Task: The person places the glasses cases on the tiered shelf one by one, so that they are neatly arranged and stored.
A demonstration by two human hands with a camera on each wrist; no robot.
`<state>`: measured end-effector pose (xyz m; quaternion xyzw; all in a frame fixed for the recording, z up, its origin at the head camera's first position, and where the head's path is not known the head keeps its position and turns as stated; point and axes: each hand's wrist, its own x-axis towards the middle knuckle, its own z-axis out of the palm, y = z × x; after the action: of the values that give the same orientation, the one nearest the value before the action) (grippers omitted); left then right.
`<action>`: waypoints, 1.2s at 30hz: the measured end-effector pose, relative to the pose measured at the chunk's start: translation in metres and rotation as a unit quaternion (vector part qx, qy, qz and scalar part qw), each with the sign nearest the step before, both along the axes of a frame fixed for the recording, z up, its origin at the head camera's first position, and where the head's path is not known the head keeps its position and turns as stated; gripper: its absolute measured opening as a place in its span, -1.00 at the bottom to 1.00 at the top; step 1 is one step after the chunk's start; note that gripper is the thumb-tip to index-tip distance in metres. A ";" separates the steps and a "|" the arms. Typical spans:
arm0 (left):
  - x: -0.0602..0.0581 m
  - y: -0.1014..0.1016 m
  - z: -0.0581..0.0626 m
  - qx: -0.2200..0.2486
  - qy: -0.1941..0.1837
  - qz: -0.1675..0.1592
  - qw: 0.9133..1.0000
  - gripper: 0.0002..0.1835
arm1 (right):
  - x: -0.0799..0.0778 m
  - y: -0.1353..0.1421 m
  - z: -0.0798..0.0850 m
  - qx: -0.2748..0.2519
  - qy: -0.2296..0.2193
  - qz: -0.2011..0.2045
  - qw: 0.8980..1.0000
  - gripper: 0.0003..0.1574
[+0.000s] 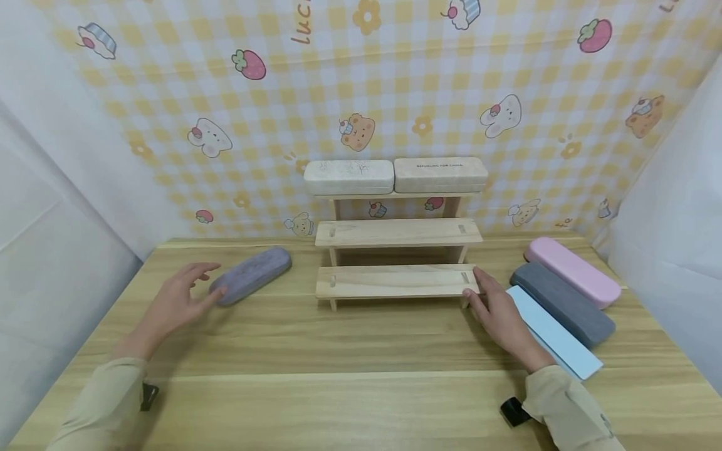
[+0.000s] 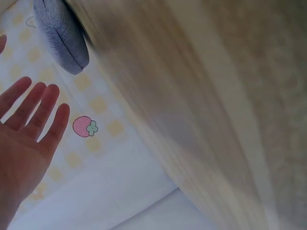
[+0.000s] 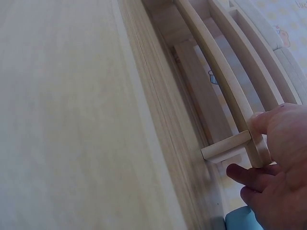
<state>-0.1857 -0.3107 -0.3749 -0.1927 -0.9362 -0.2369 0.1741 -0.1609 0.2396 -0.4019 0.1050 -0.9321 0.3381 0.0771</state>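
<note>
A three-tier wooden display shelf (image 1: 397,282) stands mid-table, with two off-white glasses cases (image 1: 350,177) side by side on its top tier. My right hand (image 1: 499,313) grips the right end of the lowest tier; in the right wrist view the thumb lies against the board (image 3: 225,79) and other fingers are below it. On the left of the table lies a grey-purple glasses case (image 1: 254,275), set diagonally. Beside its near end is my left hand (image 1: 180,297), fingers spread and loosely bent, the thumb at the case. The left wrist view shows that palm with nothing in it.
To the right of the shelf lie a pink glasses case (image 1: 572,271), a dark grey one (image 1: 564,304) and a light blue one (image 1: 555,332), side by side. A yellow checked cloth (image 1: 271,125) hangs behind the table (image 1: 338,407), with white cloth at both sides.
</note>
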 end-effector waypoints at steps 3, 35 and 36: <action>0.000 -0.002 0.000 -0.009 -0.007 0.019 1.000 -0.51 | 0.000 0.000 -0.001 -0.001 -0.002 0.000 1.000 -0.24; -0.018 0.002 -0.010 -0.096 -0.179 0.032 0.979 -0.04 | -0.001 0.000 -0.001 -0.002 -0.005 -0.002 1.000 -0.23; -0.019 0.002 -0.010 -0.096 -0.179 0.032 0.979 -0.06 | -0.001 0.000 -0.001 -0.003 -0.006 -0.002 1.000 -0.23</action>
<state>-0.2045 -0.3089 -0.3852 -0.1334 -0.9762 -0.1707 -0.0081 -0.1615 0.2396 -0.4024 0.1012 -0.9318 0.3408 0.0728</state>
